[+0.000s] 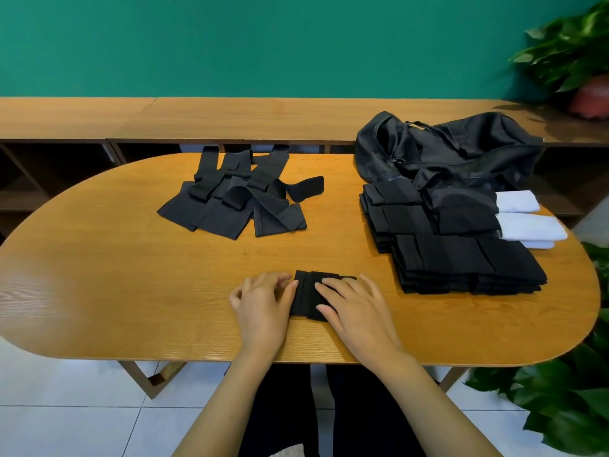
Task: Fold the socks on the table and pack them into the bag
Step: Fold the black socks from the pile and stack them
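Folded sock (306, 293): long axis points away from the person
Right hand (357, 308): flat, pressing on it
Left hand (263, 308): loosely bent, touching its left edge
Folded stack (461, 265): to its right, nearer the flat hand

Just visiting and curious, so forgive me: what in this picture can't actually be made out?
Head view:
- Black bag: its crumpled fabric hides the inside.
- Folded sock: partly covered by the right hand.
- Left hand: its fingers hide whether it pinches the sock's edge.
- Black stacks: dark layers blend, count unclear.
- White socks: partly behind the stacks.
- Plant: cut off by the right edge.
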